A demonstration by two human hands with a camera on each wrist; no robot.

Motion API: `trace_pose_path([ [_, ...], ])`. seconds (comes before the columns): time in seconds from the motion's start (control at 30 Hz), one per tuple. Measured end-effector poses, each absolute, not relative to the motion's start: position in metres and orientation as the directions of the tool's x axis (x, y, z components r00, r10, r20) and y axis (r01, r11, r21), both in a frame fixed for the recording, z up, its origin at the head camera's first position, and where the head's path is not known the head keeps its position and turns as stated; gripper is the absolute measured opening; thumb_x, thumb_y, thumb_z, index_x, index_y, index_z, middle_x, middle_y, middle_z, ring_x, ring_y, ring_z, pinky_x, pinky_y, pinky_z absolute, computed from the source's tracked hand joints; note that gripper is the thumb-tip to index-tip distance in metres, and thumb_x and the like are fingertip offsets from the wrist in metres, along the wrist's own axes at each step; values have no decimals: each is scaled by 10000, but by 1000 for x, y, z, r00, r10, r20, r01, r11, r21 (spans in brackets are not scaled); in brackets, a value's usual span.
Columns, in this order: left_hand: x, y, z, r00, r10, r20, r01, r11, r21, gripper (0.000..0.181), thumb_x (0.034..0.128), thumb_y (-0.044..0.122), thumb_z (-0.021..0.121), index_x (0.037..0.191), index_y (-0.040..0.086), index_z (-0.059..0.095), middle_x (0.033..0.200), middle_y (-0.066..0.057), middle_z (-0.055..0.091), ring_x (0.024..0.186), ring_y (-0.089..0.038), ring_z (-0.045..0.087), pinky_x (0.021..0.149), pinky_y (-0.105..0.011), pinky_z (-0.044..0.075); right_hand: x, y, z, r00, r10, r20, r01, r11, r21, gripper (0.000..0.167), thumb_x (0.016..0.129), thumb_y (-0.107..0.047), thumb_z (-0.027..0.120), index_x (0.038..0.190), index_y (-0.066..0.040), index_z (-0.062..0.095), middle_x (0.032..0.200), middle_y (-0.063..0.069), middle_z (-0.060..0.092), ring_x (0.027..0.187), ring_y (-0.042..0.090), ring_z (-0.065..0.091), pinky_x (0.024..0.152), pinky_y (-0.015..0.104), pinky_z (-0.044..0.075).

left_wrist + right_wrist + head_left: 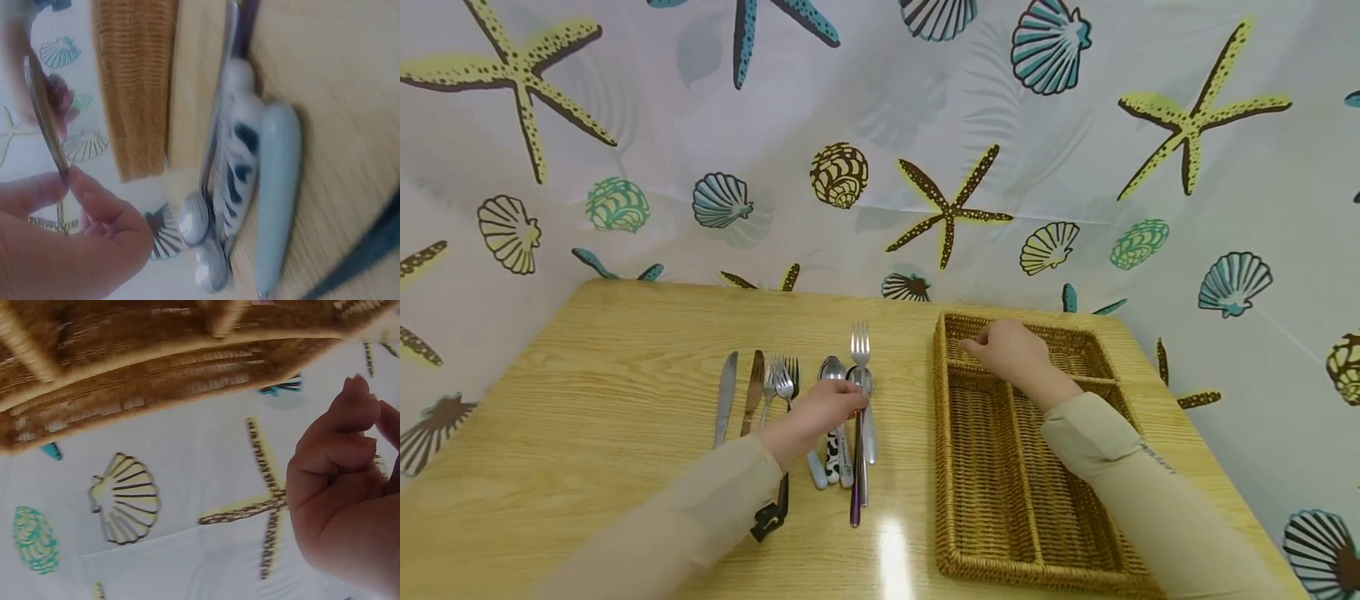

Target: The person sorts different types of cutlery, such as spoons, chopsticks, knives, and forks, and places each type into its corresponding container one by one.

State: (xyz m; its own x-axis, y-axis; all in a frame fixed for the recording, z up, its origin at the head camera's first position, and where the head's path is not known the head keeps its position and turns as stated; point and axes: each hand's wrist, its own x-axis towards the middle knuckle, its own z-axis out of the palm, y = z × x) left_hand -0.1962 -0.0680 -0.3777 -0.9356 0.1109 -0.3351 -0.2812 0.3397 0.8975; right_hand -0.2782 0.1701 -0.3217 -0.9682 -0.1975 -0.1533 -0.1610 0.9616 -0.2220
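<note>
My left hand (pixel 823 412) pinches a silver fork (pixel 861 343) above the cutlery, with its tines pointing away from me. In the left wrist view, thumb and fingertips grip a slim metal part of the fork (pixel 42 115), seen edge-on. Below lie spoons (pixel 832 368), with a cow-patterned handle (pixel 240 156) and a pale blue handle (pixel 278 187) among the pieces. My right hand (pixel 1013 354) hovers over the back compartment of a wicker basket (pixel 946 467). Its fingers (pixel 334 450) are curled in, and nothing shows between them.
Left of the spoons lie two knives (pixel 727 392) and several forks (pixel 782 383). A black object (pixel 767 521) is partly hidden by the left sleeve. The basket has dividers (pixel 1026 475) and stands on the right of the wooden table (pixel 625 358). A shell-patterned cloth (pixel 775 233) hangs behind.
</note>
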Motion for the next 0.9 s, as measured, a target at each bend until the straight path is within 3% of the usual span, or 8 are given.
trace_pose_path([
  [0.13,-195,-51,-376,-942,98,-322,-287,268,920,287,940,139,487,1141,-52,558,1150,-171,578,1071,-310,542,902,-401,445,-271,148,-322,-954,-241,-178,-195,951,-242,541,925,-495,483,491,-211,329,450,-78,235,420,79,188,417,225,152],
  [0.3,-195,-35,-375,-950,72,-304,-280,234,931,299,931,150,513,1146,-51,566,1113,-166,587,988,-247,546,815,-335,455,-263,126,-322,-937,-273,-219,-209,939,-273,545,918,-535,467,500,-200,369,450,-68,299,419,86,252,415,226,175],
  [0.47,-194,-27,-372,-959,81,-273,-253,198,947,299,930,144,514,1144,-63,549,1101,-177,569,978,-240,531,817,-360,446,-258,112,-323,-926,-286,-247,-216,937,-275,498,908,-554,469,631,-166,612,469,-58,350,428,90,286,412,227,208],
  [0.57,-192,-24,-371,-962,92,-258,-238,189,953,299,927,131,512,1143,-74,541,1125,-194,565,1010,-266,535,844,-388,448,-258,108,-326,-920,-285,-269,-210,938,-277,497,907,-548,477,649,-153,634,470,-61,351,428,84,293,412,222,221],
  [0.73,-192,-19,-373,-966,88,-243,-222,201,954,287,914,123,520,1118,-75,556,1139,-204,583,1036,-285,545,854,-399,452,-255,105,-330,-896,-330,-297,-225,914,-337,435,921,-430,523,615,-140,628,475,-58,420,434,77,340,428,211,270],
  [0.9,-191,-15,-374,-970,85,-227,-205,214,955,245,893,107,524,1059,-68,569,1064,-191,611,957,-243,549,797,-352,447,-253,103,-334,-870,-382,-311,-228,872,-433,383,943,-251,519,616,-80,621,478,-33,453,431,71,353,442,195,291],
])
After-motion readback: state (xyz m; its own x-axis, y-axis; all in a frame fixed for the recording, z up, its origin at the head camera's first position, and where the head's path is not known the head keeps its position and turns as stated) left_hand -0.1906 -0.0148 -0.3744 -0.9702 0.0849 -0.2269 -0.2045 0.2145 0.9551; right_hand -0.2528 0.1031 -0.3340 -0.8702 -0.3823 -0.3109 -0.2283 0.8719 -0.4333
